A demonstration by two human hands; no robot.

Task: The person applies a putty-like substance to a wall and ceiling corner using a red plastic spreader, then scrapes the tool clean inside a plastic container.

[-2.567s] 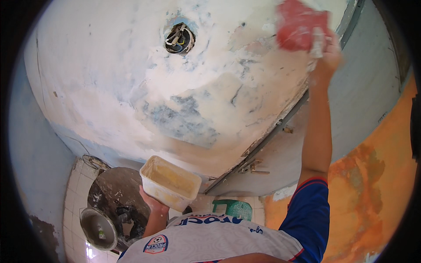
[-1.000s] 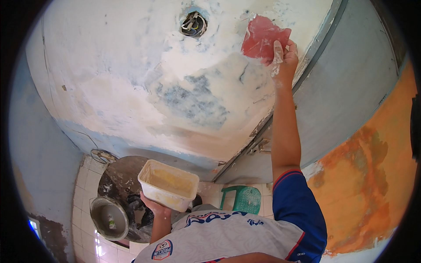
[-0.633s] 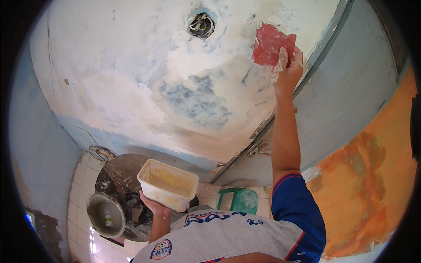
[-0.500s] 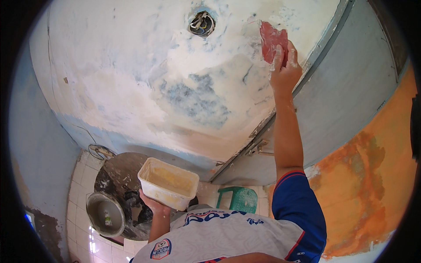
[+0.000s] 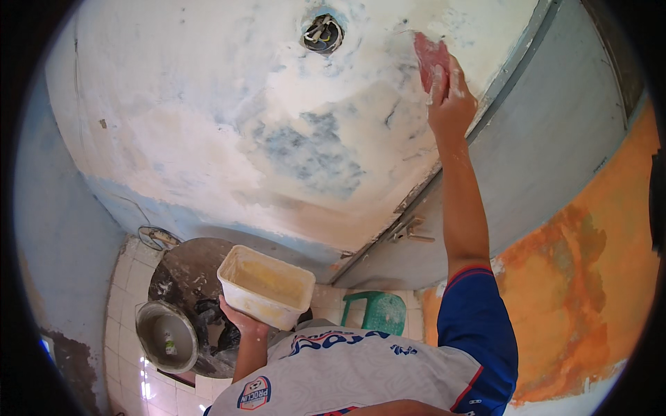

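Raised high against the wall, my right hand [image 5: 449, 97] grips a flat red putty scraper [image 5: 431, 59] smeared with white filler. The scraper's far edge meets the wall [image 5: 291, 104], which is patched white and cream over blue-grey. Down by my waist, my left hand [image 5: 243, 319] supports a cream rectangular plastic tub [image 5: 266, 286] from its left side and underneath. Yellowish-white residue coats the inside of the tub. To the left of the scraper, a round hole [image 5: 322, 33] in the wall has loose wires in it.
A grey door [image 5: 548, 139] with a handle [image 5: 415, 233] adjoins the wall on the right. Below stand a round dark table [image 5: 187, 267], a grey bucket [image 5: 167, 338] and a green plastic stool [image 5: 380, 312]. An orange wall [image 5: 555, 305] is at far right.
My right hand has turned the scraper, so it now shows narrower and more edge-on. My right forearm has shifted slightly right. The left hand and tub have barely moved.
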